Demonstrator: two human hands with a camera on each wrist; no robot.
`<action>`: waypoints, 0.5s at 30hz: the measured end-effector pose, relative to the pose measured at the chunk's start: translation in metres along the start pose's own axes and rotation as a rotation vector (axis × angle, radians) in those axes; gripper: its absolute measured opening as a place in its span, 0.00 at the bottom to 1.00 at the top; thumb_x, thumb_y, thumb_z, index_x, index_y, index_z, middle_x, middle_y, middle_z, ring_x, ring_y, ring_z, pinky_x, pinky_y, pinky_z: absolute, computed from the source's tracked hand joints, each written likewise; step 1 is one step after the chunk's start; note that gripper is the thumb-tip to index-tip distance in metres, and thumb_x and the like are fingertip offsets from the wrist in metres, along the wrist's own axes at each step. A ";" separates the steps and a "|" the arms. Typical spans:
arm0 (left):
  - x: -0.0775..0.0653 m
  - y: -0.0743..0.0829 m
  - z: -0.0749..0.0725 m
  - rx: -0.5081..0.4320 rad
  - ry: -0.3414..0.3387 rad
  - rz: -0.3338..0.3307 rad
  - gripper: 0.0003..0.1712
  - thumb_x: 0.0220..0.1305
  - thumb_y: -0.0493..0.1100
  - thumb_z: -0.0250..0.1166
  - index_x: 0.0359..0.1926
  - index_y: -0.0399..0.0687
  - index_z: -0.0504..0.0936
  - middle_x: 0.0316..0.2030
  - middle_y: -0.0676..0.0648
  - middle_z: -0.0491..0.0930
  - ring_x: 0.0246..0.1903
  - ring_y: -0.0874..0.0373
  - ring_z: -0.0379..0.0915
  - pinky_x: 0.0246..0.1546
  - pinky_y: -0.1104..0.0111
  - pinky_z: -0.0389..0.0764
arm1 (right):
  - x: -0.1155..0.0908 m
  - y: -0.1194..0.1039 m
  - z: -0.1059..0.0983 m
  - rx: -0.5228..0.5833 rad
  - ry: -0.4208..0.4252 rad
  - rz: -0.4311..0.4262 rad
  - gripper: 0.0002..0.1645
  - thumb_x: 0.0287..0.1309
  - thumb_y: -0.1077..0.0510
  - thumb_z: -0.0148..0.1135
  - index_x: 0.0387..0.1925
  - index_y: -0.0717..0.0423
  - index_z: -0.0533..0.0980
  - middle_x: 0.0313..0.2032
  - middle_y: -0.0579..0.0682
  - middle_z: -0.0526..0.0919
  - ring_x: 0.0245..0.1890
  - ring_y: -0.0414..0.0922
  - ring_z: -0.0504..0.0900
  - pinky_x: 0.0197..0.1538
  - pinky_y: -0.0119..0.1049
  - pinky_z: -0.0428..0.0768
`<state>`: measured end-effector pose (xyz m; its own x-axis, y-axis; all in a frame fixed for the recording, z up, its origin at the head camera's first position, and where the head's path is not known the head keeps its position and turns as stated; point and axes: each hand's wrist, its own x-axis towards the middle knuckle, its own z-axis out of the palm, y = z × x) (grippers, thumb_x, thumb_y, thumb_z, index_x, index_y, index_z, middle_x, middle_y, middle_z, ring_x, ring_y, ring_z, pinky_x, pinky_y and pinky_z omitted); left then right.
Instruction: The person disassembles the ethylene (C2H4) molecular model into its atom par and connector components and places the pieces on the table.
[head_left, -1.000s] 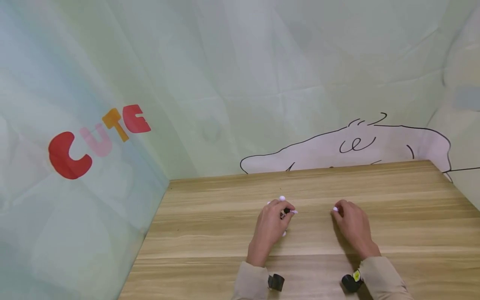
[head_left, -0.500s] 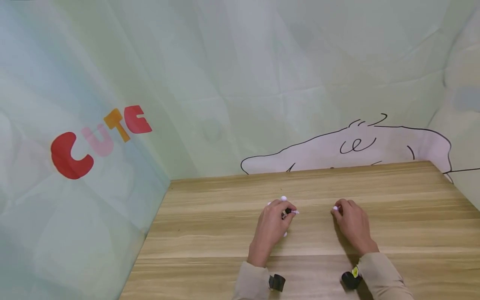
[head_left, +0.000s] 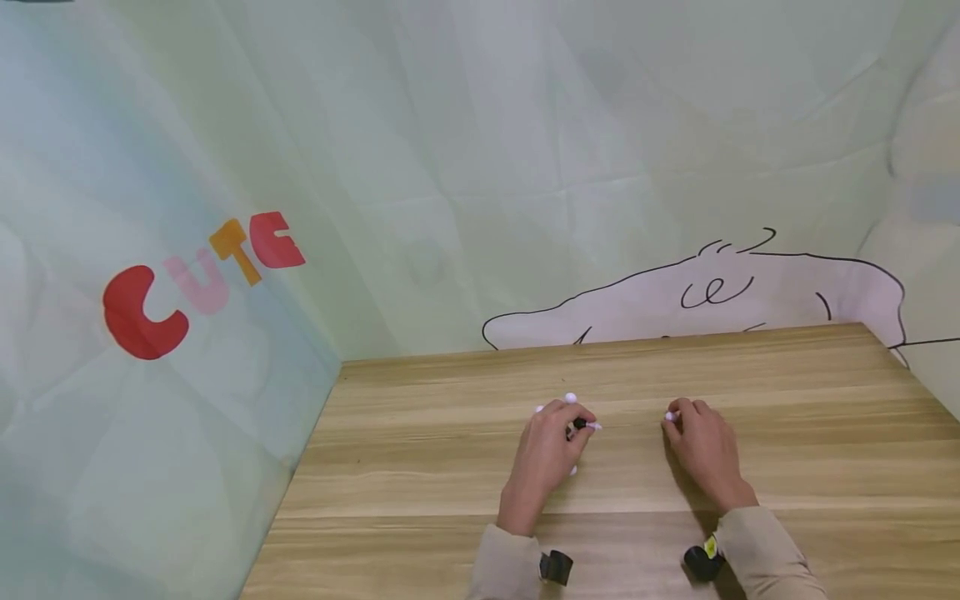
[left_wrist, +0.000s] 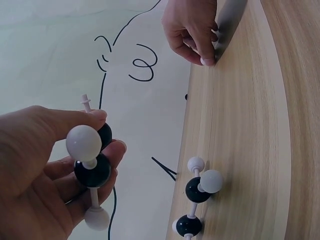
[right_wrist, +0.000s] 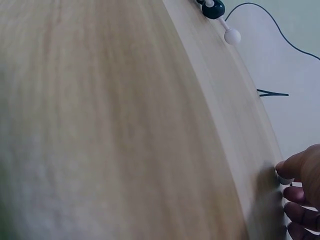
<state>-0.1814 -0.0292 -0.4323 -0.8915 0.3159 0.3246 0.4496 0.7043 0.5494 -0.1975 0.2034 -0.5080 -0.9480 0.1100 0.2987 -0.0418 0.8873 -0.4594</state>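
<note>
- Left hand (head_left: 546, 450) pinches the ball-and-stick model (left_wrist: 92, 172) over the table (head_left: 412, 467); right hand (head_left: 707, 454) pinches a white ball (head_left: 670, 416), well apart
- Likely light, stiff plastic; surface probably slick, may pull apart if tugged
- Best hold, probably: black ball (left_wrist: 104, 134), beside the pale peg (left_wrist: 85, 102)

One word, "CUTE", can be read in capitals on the pale backdrop (head_left: 112, 433) at the left of the head view. On an upward slant, the C (head_left: 122, 312) is printed in red, the U (head_left: 210, 301) in pink, the T (head_left: 242, 257) in orange and the E (head_left: 268, 242) in pinkish red. A yellow label (head_left: 712, 547) is borne by the black wrist device (head_left: 701, 567) at the right sleeve (head_left: 761, 550); its marking cannot be read.
</note>
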 end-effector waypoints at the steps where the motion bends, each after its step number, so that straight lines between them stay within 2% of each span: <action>1: 0.000 0.000 0.000 0.000 0.000 -0.001 0.05 0.60 0.43 0.67 0.38 0.52 0.85 0.38 0.52 0.81 0.27 0.69 0.69 0.27 0.81 0.70 | 0.000 0.000 0.000 -0.001 -0.006 0.002 0.11 0.59 0.60 0.61 0.40 0.64 0.75 0.34 0.60 0.79 0.32 0.55 0.77 0.36 0.52 0.73; 7: 0.000 0.000 0.001 -0.003 0.003 -0.001 0.05 0.60 0.43 0.67 0.38 0.52 0.85 0.38 0.51 0.81 0.27 0.69 0.70 0.28 0.81 0.70 | 0.000 -0.001 0.001 -0.001 -0.017 0.007 0.12 0.61 0.59 0.59 0.42 0.65 0.75 0.34 0.61 0.79 0.33 0.56 0.76 0.37 0.52 0.72; 15: 0.000 0.000 0.001 0.003 -0.005 0.009 0.08 0.62 0.40 0.65 0.42 0.52 0.84 0.43 0.49 0.81 0.32 0.66 0.74 0.32 0.79 0.74 | -0.001 0.001 0.002 0.011 0.025 -0.016 0.15 0.59 0.59 0.61 0.43 0.66 0.74 0.32 0.61 0.79 0.32 0.56 0.76 0.36 0.52 0.72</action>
<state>-0.1811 -0.0285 -0.4333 -0.8876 0.3257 0.3256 0.4577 0.7032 0.5441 -0.1969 0.2034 -0.5105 -0.9391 0.1072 0.3264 -0.0602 0.8840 -0.4636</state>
